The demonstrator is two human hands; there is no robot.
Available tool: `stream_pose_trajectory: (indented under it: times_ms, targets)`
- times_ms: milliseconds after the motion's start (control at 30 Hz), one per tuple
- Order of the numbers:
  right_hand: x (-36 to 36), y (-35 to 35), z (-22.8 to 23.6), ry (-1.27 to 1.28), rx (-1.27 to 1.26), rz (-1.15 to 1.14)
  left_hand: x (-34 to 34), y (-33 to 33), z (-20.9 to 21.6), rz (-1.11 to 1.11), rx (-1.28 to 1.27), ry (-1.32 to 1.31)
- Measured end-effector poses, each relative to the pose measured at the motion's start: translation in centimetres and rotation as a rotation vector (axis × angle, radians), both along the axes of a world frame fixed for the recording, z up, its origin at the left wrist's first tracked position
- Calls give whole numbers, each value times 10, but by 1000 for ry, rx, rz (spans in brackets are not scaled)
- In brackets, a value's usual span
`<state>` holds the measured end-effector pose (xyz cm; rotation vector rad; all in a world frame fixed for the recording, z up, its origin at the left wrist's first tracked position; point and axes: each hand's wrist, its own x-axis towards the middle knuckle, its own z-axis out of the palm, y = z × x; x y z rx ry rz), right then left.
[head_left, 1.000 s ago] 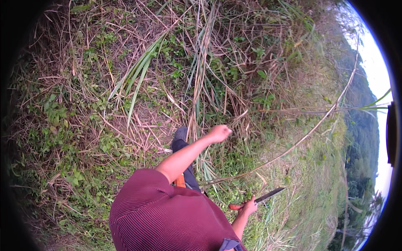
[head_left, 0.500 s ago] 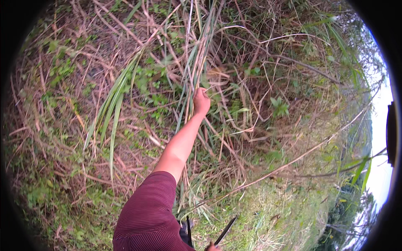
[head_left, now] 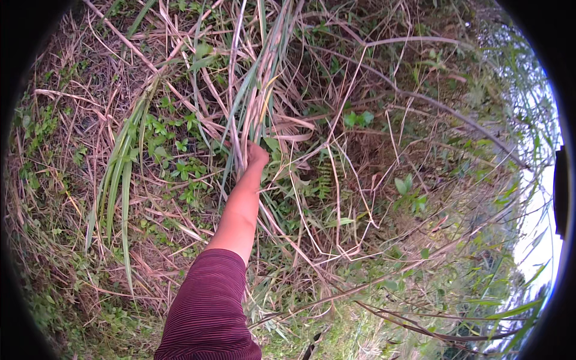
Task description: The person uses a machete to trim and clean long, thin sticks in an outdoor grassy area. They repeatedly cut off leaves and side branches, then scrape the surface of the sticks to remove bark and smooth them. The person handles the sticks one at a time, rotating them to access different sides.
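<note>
Here, the grass bundle [head_left: 255, 102]: long, narrow stalks and blades in tan, pale grey and green, loosely gathered, running from the top edge to just left of the view's centre.
Left hand [head_left: 257, 156]: set against the bundle's lower right side, its fingers partly hidden among the stalks; how tightly they close cannot be told.
Reaching arm: bare forearm [head_left: 237, 213] below a ribbed maroon sleeve [head_left: 207, 306], extended from the lower edge.
Changed: a second ago the hand was apart from the stalks; half a second ago it appeared higher and farther right in view. The right hand, then at the lower edge, has left the picture, and less of the dark blade [head_left: 311, 348] shows.
Left of the bundle: drooping green leaves [head_left: 123, 159] over dry litter.
Right of it: thin, bent stems [head_left: 337, 198] above undergrowth.
</note>
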<state>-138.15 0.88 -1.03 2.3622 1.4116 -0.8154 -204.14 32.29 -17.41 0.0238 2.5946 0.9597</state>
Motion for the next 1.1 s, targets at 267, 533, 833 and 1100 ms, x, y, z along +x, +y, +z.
stream_pose_trajectory:
  times_ms: [267,533,833,1100]
  targets:
    - [33,-73,-12,32,-5,-122,71,-30,60,-226,255,146]
    - [98,-146,-10,109,38,-147,194,-106,203,-240,723,-119]
    - [208,-269,5,165,129,-299,310,-183,331,-289,894,-211]
    - [294,-377,26,193,197,-526,354,-240,373,-362,390,384]
